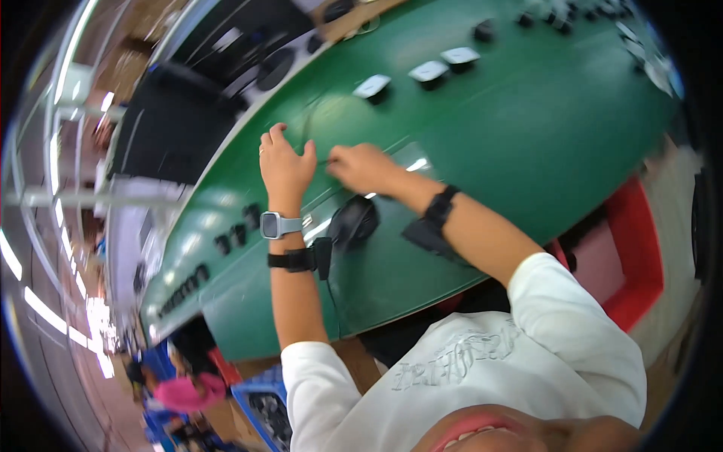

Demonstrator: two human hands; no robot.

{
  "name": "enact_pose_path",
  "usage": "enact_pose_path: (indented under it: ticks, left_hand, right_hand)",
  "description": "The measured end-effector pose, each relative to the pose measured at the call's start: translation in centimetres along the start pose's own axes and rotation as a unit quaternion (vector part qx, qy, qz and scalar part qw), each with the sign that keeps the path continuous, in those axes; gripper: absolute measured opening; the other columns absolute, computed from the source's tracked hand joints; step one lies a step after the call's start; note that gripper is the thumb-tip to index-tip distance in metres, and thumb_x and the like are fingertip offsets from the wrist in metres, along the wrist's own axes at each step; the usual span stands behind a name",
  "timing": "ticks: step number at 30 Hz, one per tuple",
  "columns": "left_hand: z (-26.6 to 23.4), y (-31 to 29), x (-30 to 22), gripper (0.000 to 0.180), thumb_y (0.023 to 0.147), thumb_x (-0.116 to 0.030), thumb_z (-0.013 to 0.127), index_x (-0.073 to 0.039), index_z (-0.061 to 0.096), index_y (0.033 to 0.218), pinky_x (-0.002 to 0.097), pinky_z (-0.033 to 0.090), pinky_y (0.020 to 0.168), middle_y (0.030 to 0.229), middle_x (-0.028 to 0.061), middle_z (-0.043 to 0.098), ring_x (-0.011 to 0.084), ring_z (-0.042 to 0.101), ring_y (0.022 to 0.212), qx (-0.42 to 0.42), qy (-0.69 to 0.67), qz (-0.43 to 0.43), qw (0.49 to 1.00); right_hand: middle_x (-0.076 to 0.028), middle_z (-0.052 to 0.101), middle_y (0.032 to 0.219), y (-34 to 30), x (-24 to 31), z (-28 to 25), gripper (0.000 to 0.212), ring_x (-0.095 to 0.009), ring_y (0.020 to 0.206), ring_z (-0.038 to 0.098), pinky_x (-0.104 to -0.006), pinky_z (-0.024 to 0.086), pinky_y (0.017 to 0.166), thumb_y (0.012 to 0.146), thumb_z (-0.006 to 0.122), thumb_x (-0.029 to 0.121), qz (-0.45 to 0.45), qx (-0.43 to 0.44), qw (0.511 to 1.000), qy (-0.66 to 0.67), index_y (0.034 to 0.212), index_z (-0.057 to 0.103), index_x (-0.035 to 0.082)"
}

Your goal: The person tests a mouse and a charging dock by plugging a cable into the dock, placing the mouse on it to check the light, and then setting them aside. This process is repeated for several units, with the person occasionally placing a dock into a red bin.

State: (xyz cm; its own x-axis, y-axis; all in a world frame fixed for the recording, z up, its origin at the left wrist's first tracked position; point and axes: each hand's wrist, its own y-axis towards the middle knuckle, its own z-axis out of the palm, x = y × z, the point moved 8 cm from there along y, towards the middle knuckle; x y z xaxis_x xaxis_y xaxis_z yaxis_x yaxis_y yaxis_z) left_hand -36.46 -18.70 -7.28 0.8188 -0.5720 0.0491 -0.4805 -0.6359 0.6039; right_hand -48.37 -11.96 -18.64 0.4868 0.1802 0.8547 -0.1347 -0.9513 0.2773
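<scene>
My left hand (288,167) reaches over the green table (512,135), fingers and thumb apart, with nothing visible in it. Just right of it, my right hand (361,169) is closed in a pinch and somewhat blurred. A thin dark piece shows at its fingertips, too small to name. Below the hands lies a rounded black object (355,221), partly shiny, touched by neither hand. A clear glossy sheet (410,157) on the tabletop catches the light beside my right hand.
White-topped black pieces (429,73) stand on the far side of the table. Small black parts (238,234) line its left side. A red bin (640,264) sits at the right edge, a blue crate (263,403) low on the left. Dark equipment (260,60) stands beyond the table.
</scene>
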Motion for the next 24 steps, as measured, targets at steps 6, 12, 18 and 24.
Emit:
enact_pose_path:
  ticks: [6,12,18,24]
  left_hand:
    - [10.4,8.2,-8.8,0.069,0.082,-0.036,0.08,0.007,0.053,0.129,0.0513,0.053,0.095,0.121,0.0331,0.066,0.0493,0.066,0.11,0.205,-0.18,0.085,0.958]
    - [16.3,7.6,-13.0,0.067,0.079,-0.041,0.081,-0.002,0.063,0.13,0.0482,0.053,0.098,0.119,0.0305,0.07,0.0448,0.067,0.113,0.376,-0.119,0.097,0.914]
    - [13.3,7.5,-3.9,0.042,0.094,-0.002,0.07,0.003,0.052,0.132,0.033,0.052,0.091,0.118,0.0102,0.067,0.0208,0.065,0.103,0.31,-0.528,-0.09,0.785]
    - [2.0,-3.0,0.2,0.062,0.09,0.014,0.055,0.0,0.04,0.148,0.0394,0.04,0.117,0.151,0.0218,0.048,0.0298,0.057,0.129,0.158,-0.729,-0.192,0.638]
  right_hand:
    - [-0.012,0.072,0.086,-1.7,2.7,1.2,0.033,-0.038,0.085,0.071,-0.0484,0.056,0.075,0.073,0.08,0.028,-0.197,-0.066,0.976,0.072,0.097,0.067,0.01]
    - [-0.011,0.075,0.092,-1.1,0.6,2.5,0.021,-0.033,0.09,0.073,-0.0472,0.056,0.08,0.083,0.07,0.029,-0.153,0.005,0.988,-0.031,0.098,0.068,0.015]
    - [-0.021,0.072,0.09,-1.3,2.7,0.7,0.023,-0.045,0.086,0.068,-0.0539,0.055,0.079,0.089,0.063,0.028,-0.033,0.015,0.999,0.019,0.094,0.068,0.006]
    - [-0.02,0.069,0.08,-0.6,2.6,-1.8,0.02,-0.039,0.078,0.069,-0.0488,0.051,0.07,0.096,0.062,0.022,0.0,-0.113,0.967,0.229,0.099,0.065,0.002]
